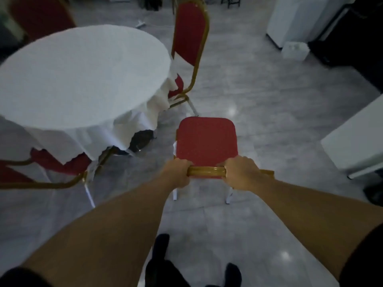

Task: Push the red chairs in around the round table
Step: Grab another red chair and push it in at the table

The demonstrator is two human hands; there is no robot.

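Note:
A red chair (206, 139) with a gold frame stands directly before me, clear of the round table (83, 75), which wears a white cloth. My left hand (178, 172) and my right hand (241, 172) both grip the gold top rail of its backrest. Another red chair (190, 34) sits tucked in at the table's far right side. A third red chair (58, 164) is pushed under the cloth at the near left. A fourth red chair (39, 15) shows behind the table at the upper left.
A white-topped table (356, 139) juts in from the right. A white cabinet (290, 19) and a small white box (295, 49) stand at the back right. Grey tiled floor lies open between the held chair and the round table. My dark shoes (161, 245) are below.

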